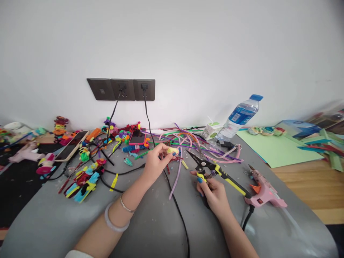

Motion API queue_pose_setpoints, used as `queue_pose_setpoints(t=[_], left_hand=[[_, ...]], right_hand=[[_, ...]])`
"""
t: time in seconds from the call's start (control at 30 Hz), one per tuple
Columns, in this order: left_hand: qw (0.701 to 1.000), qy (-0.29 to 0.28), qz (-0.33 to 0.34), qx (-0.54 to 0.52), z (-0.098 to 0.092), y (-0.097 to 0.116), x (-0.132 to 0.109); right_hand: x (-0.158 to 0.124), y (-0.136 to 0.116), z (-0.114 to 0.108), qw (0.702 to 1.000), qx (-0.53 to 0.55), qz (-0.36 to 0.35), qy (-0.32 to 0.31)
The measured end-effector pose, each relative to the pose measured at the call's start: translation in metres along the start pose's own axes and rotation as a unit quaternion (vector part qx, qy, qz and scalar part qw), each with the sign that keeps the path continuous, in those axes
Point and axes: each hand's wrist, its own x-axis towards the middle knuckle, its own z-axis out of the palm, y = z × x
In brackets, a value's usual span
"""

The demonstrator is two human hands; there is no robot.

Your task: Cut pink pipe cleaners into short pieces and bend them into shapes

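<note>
Raised over the middle of the table, my left hand (158, 157) is closed in a pinch. Between its thumb and fingers is a small pale yellow fuzzy piece (172, 151), partly hidden by the fingertips. My right hand (213, 193) grips black-and-yellow pruning shears (227, 179) near the pivot and spring. Their blades stand apart and point up and left, toward the yellow piece but clear of it. One handle stretches right toward a pink hot glue gun (264, 191); the other is mostly hidden by my hand. Under both hands lie loose pipe cleaners (176, 179), mostly purple and pink.
A tilted water bottle (238, 118) and a small drink carton (212, 130) stand near the wall. Colourful pipe-cleaner figures (86, 181) and a phone (72, 145) lie left. Black cables (176, 204) cross the table. Green paper (279, 150) lies right.
</note>
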Motion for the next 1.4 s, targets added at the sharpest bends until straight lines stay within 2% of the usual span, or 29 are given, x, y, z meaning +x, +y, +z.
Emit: queue_pose_setpoints(t=[0.17, 0.43, 0.83, 1.2, 1.4], left_hand=[[0.999, 0.01, 0.009, -0.029, -0.0004, -0.0044, 0.0031], [0.999, -0.022, 0.035, -0.021, 0.0016, -0.0034, 0.0019], [0.998, -0.042, 0.049, -0.004, 0.0016, 0.0006, 0.0022], [0.998, -0.04, 0.043, -0.007, 0.0025, 0.0011, 0.002], [0.998, -0.041, 0.046, -0.022, 0.0012, -0.0054, 0.0018]], right_hand=[[0.0002, -0.0054, -0.0021, 0.999, 0.043, 0.011, 0.016], [-0.001, -0.0013, -0.0045, 0.998, 0.056, 0.007, 0.005], [-0.0031, -0.0004, 0.0007, 0.999, -0.027, -0.017, -0.031], [-0.0023, 0.0003, 0.0009, 0.998, -0.041, -0.016, -0.034], [-0.0017, -0.0015, 0.0014, 0.999, -0.03, -0.005, -0.04]])
